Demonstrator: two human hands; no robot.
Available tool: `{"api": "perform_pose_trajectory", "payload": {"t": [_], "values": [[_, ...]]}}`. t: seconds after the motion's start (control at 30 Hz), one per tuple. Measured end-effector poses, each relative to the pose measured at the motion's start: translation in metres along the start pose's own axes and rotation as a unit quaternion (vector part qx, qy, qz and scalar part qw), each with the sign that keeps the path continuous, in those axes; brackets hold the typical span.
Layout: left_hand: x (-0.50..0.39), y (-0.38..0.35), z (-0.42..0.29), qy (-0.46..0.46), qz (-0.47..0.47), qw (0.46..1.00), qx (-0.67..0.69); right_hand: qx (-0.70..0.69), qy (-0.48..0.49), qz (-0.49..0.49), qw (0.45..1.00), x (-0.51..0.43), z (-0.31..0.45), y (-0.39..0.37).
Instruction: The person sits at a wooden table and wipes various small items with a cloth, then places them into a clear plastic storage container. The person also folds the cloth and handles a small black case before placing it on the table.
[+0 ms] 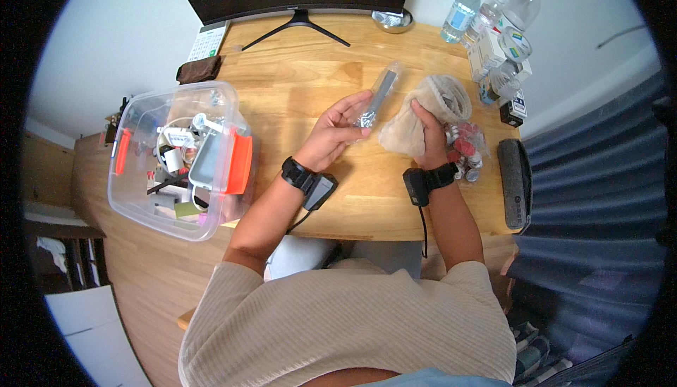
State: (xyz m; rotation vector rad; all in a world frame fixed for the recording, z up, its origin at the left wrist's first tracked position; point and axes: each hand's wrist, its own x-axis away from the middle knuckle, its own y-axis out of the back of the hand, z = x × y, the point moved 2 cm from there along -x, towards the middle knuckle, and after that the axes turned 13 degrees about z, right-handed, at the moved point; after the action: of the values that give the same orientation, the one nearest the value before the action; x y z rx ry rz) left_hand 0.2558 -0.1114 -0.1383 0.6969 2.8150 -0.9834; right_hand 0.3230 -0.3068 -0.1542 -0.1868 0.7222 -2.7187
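Between the thumb and fingers of my left hand (336,130) is a slim grey bar in a clear plastic sleeve (380,93), tilted up and to the right. What the bar is, I cannot tell. My right hand (433,141) grips a beige fabric pouch (410,120), its rolled mouth facing right and away from me. Something pale shows inside that mouth, too unclear to name. Just right of my right hand lies a clear plastic bag of small red and silvery pieces (466,146), partly hidden by the hand and the pouch.
A clear plastic bin (174,223) full of mixed items stands at left. Behind are a monitor stand (300,19), a calculator (206,45), a brown folded cloth (199,70) and a metal bowl (394,28). Bottles (461,14), boxes (485,54) and a grey zip case (514,183) line the right.
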Motion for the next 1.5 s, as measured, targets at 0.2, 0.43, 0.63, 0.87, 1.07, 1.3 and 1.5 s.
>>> {"api": "perform_pose_trajectory", "payload": {"t": [0.2, 0.43, 0.63, 0.87, 1.07, 1.3, 1.5], "values": [[-0.001, 0.005, 0.003, -0.054, -0.047, 0.997, -0.013, 0.030, 0.009, 0.095, 0.995, 0.016, 0.004, -0.024], [-0.003, -0.003, 0.009, -0.023, -0.027, 0.998, -0.060, 0.087, 0.054, 0.081, 0.991, 0.007, -0.017, -0.027], [-0.002, -0.002, 0.006, -0.024, -0.039, 0.992, -0.114, 0.139, 0.085, 0.001, 0.987, 0.008, 0.002, -0.021], [-0.003, 0.001, 0.009, -0.016, -0.045, 0.992, -0.121, 0.143, 0.094, 0.058, 0.983, 0.016, 0.005, -0.029], [-0.002, 0.002, 0.005, 0.000, -0.029, 0.987, -0.157, 0.049, 0.082, 0.022, 0.995, 0.007, -0.004, -0.020], [-0.002, 0.005, 0.006, -0.038, -0.063, 0.974, -0.214, 0.105, 0.069, 0.020, 0.992, 0.012, 0.013, -0.022], [-0.004, 0.005, 0.007, -0.025, -0.089, 0.986, -0.137, 0.064, 0.006, 0.126, 0.990, 0.010, -0.016, -0.037]]}}
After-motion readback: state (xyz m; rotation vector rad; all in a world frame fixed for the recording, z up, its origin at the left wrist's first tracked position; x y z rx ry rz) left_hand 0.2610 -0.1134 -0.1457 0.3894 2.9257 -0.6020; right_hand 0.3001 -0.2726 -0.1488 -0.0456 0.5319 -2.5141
